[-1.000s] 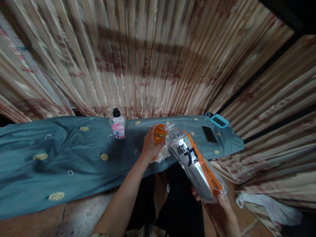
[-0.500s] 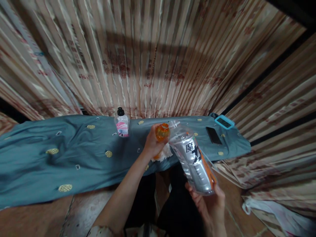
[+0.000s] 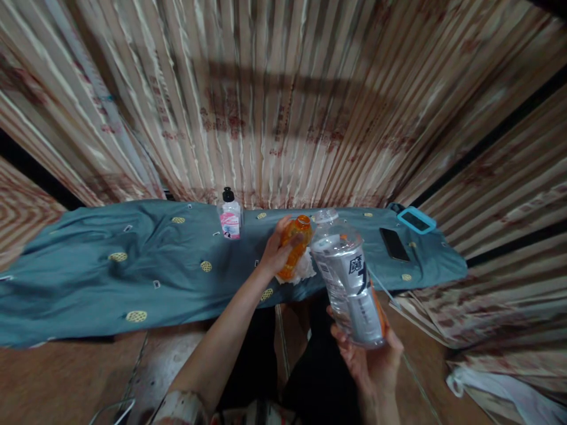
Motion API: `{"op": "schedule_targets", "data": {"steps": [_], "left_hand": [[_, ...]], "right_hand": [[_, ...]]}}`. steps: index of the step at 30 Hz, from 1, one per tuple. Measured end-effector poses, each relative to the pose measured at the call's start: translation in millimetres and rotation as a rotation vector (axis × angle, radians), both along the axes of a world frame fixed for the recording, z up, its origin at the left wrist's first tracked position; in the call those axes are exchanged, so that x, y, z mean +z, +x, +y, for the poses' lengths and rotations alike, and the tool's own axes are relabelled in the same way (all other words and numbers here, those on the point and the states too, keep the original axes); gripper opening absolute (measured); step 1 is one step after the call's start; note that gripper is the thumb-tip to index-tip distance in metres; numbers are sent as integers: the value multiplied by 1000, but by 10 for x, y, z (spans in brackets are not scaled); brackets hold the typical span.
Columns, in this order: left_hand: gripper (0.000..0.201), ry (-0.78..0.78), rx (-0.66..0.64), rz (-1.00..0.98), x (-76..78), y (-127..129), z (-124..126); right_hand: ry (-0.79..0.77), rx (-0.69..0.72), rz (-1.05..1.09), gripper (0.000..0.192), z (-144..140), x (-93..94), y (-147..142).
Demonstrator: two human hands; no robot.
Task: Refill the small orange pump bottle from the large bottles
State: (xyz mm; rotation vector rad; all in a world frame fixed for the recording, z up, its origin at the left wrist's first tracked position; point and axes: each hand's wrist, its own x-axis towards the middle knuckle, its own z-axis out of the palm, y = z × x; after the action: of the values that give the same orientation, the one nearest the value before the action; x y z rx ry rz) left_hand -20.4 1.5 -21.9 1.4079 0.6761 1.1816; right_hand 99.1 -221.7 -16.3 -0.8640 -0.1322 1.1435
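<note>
Clear bottle tilting in right hand, base gripped, over the lap.
Left hand is grasping orange cap and tissue at the counter edge.

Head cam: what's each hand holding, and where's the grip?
Left hand grips the small orange bottle around its body. Right hand holds the large clear bottle by its base end.

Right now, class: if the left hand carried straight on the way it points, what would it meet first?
The left hand, holding a small orange bottle over a white cloth, points up and right. It would probably meet the neck of the large clear bottle in the right hand first, though depth is unclear.
</note>
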Motion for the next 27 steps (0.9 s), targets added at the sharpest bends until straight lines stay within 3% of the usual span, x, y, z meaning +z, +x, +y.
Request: {"op": "schedule_targets", "data": {"steps": [6, 11, 19, 22, 27], "left_hand": [[71, -96, 65, -84, -60, -83, -73], [69, -99, 126, -157, -71, -277, -260], [66, -113, 102, -215, -60, -413, -486], [68, -100, 86, -249, -55, -449, -596], [67, -55, 6, -314, 26, -581, -825]], "right_hand": [[37, 94, 41, 62, 30, -13, -63], [112, 120, 90, 66, 88, -7, -181], [204, 197, 161, 54, 214, -21, -360], [217, 315, 213, 51, 265, -42, -402], [243, 578, 339, 70, 437, -119, -513]]}}
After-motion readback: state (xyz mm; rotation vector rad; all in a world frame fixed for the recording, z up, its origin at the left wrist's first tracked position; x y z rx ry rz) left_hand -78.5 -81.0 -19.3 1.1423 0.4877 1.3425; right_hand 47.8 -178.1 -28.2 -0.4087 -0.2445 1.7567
